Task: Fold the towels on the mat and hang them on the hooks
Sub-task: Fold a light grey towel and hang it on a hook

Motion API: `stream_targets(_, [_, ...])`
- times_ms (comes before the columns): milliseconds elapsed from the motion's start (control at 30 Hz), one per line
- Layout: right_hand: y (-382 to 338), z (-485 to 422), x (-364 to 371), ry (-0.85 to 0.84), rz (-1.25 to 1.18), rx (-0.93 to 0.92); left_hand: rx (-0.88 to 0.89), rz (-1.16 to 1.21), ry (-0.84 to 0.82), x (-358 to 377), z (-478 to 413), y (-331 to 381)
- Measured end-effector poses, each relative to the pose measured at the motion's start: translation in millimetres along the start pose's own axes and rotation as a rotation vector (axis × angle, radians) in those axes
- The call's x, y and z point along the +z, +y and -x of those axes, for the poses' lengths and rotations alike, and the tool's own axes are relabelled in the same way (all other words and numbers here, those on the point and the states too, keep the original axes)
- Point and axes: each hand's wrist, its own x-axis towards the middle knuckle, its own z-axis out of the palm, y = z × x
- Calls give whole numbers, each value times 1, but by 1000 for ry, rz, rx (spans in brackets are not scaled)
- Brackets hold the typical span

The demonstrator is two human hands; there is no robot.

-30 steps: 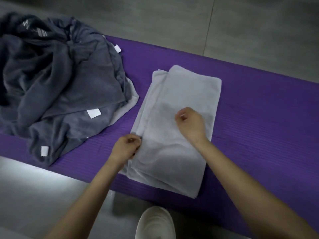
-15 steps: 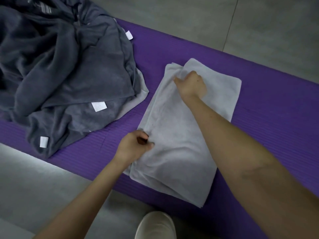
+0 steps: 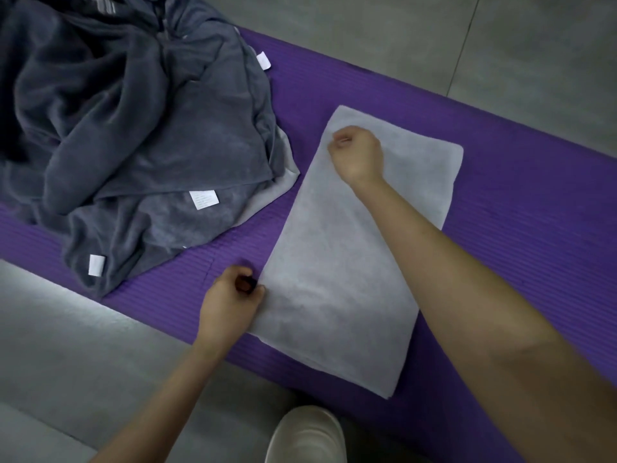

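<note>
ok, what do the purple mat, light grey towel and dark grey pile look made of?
Purple mat: looks like foam, matte, with fine parallel ribs.
Light grey towel: soft cloth, probably terry or microfibre; matte, fuzzy nap; weave too fine to tell.
Dark grey towels: plush fabric, likely microfibre; faint sheen on the folds, white sewn-in labels.
</note>
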Motion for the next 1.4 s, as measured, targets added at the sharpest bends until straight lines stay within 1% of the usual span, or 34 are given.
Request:
stream_targets(33, [8,5,-7,73,-4,-3,6,-11,-2,1,0,-2])
stream_targets(100, [34,20,-29,271,34,1,36,-27,-14,3,2,-2])
stream_targets(167, [70,32,-53,456,172,80,71,-50,-30,6,5,1])
stream_targets(200, [88,36,-65,508,229,147,87,-58,-32,8,5,2])
stream_targets(233, [103,38,-75,512,247,225,97,-62,-32,9,5,3])
stream_targets(300, [122,37,-88,412,163,367,90,-55,-37,10,5,6])
stream_targets(367, [127,30,-91,313,7,427,82,-47,-42,9,3,8])
stream_targets(400, [127,26,-91,294,-88,429,83,-48,-42,8,3,9])
stream_targets(533, [131,23,-94,333,-377,461,112,-53,-47,2,5,15])
stream_targets(633, [150,44,-114,435,-411,489,180,-86,-61,0,0,26])
stream_targets(700, [177,72,-134,530,-390,562,266,-143,-100,2,-14,43])
stream_targets(833, [239,155,-168,733,-418,748,605,-284,-242,27,-56,108])
stream_targets(867, [251,175,-169,748,-417,784,668,-331,-263,36,-67,127])
stream_targets(933, [268,207,-165,711,-452,803,757,-434,-256,56,-81,161])
stream_targets(967, [274,218,-163,681,-499,798,797,-490,-217,64,-84,173])
stream_targets(1000, [276,228,-162,653,-558,801,847,-548,-140,71,-84,181])
stream_targets(1033, [279,234,-163,646,-592,794,898,-592,-45,76,-81,184])
stream_targets(1067, [283,241,-167,660,-563,783,955,-585,39,80,-72,183])
stream_targets(1100, [286,246,-172,683,-471,744,1022,-532,84,81,-59,179])
stream_targets(1133, [288,252,-180,691,-337,658,1091,-455,73,82,-42,171])
stream_targets(1167, [293,256,-186,678,-171,518,1151,-384,9,82,-23,159])
stream_targets(1200, [295,259,-193,650,-3,309,1190,-330,-94,83,-4,144])
stream_targets(1233, [299,258,-200,586,149,87,1210,-305,-208,84,14,127])
stream_targets(1267, [302,255,-204,499,265,-88,1214,-308,-311,86,28,110])
stream_targets(1300, [309,249,-207,398,344,-199,1219,-327,-383,90,36,95])
stream_targets(1333, [315,242,-210,294,403,-246,1221,-354,-427,93,40,82])
stream_targets(1400, [323,231,-214,108,480,-237,1197,-431,-448,95,40,63])
